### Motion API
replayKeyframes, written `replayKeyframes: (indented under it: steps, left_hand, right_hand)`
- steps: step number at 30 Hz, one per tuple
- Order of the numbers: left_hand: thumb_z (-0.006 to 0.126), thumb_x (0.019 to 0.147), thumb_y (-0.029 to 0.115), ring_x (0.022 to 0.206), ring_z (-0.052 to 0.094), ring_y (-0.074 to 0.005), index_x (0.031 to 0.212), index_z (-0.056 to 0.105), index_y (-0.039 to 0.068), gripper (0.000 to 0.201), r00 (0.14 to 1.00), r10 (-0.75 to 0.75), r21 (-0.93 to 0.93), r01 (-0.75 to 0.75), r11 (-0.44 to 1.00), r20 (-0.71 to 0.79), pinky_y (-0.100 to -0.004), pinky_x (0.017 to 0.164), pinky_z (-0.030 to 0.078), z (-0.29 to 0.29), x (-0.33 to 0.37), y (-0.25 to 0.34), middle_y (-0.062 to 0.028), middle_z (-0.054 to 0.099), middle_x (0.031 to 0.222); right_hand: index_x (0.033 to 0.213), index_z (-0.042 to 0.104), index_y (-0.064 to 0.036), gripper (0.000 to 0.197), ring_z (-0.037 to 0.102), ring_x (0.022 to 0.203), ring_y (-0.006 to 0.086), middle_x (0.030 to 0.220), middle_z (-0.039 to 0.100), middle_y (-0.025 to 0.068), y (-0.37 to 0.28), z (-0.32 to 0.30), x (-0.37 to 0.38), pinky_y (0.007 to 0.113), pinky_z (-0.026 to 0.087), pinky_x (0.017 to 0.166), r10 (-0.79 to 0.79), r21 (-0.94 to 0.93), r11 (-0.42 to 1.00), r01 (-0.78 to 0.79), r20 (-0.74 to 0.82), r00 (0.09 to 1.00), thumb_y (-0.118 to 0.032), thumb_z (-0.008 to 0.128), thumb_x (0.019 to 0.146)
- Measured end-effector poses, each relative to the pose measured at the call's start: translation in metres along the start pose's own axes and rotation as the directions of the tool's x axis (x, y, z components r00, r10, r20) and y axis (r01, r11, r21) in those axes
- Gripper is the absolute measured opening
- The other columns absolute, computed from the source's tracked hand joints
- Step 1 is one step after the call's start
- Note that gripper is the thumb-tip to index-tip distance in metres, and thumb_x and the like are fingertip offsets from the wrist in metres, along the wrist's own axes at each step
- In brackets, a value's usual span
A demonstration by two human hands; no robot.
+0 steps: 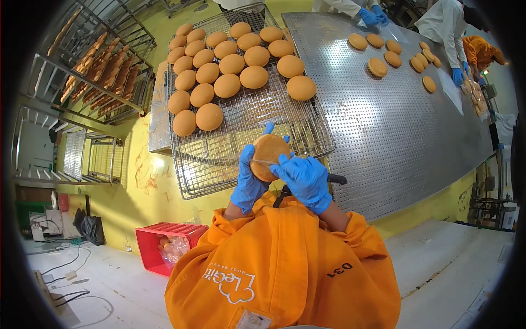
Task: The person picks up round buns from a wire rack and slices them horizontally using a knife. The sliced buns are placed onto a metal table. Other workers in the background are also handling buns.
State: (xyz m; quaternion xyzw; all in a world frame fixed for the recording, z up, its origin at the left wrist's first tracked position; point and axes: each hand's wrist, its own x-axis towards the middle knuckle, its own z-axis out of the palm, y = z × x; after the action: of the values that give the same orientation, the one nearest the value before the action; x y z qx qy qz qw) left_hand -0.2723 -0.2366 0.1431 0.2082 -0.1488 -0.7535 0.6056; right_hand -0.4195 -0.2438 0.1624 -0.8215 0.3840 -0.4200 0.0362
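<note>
In front of my orange jacket, my gloved left hand (249, 181) holds up a round, golden-brown bun (270, 149), its fingers wrapped around the edge. My right hand (303, 178), also in a blue glove, is closed around a knife; its dark handle (337, 179) sticks out to the right. The long thin blade runs leftward across the bun and past my left hand. How deep the blade sits in the bun, I cannot tell. Just beyond my hands lies a wire rack (249, 112) bearing several whole buns (227, 86) in rows, mostly on its far part.
To the right stretches a perforated metal table (383, 142) with several bun pieces (377, 67). Co-workers' gloved hands (373, 15) work at its far side. A red crate (145, 249) with bagged buns stands at lower left. Rack trolleys (90, 82) with trays stand at far left.
</note>
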Motion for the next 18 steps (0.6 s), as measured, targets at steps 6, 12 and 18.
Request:
replayKeyframes:
  steps: [6,12,18]
  left_hand:
    - [0.057,0.082,0.062,0.130,0.046,-0.0315,0.153,0.019,0.012,0.094,1.000,0.018,0.171,-0.016,0.985,-0.008,-0.0446,0.108,0.042,-0.009,-0.002,0.003,-0.0238,0.038,0.145]
    - [0.056,0.082,0.061,0.129,0.047,-0.0310,0.153,0.019,0.013,0.093,1.000,0.026,0.227,-0.023,0.974,-0.009,-0.0440,0.107,0.043,-0.008,-0.002,0.007,-0.0232,0.037,0.146]
    - [0.055,0.084,0.059,0.120,0.053,-0.0315,0.153,0.021,0.018,0.087,0.999,0.036,-0.107,-0.037,0.994,-0.011,-0.0506,0.098,0.048,-0.014,0.002,0.004,-0.0189,0.046,0.140]
  right_hand:
    - [0.084,0.069,-0.0103,0.017,0.053,0.052,0.0236,0.063,0.056,0.0038,0.011,0.008,0.004,0.034,0.042,0.047,0.057,-0.007,0.998,-0.056,0.030,0.998,-0.025,0.075,0.081]
    - [0.080,0.063,-0.0146,0.017,0.052,0.051,0.0235,0.065,0.053,0.0019,0.021,0.009,0.009,0.036,0.043,0.047,0.168,0.095,0.982,-0.165,-0.026,0.985,-0.030,0.069,0.086]
    - [0.090,0.065,-0.0165,0.017,0.055,0.055,0.0237,0.069,0.056,0.0012,0.030,0.016,-0.002,0.036,0.044,0.048,0.455,0.109,0.874,-0.474,0.159,0.876,-0.032,0.068,0.086]
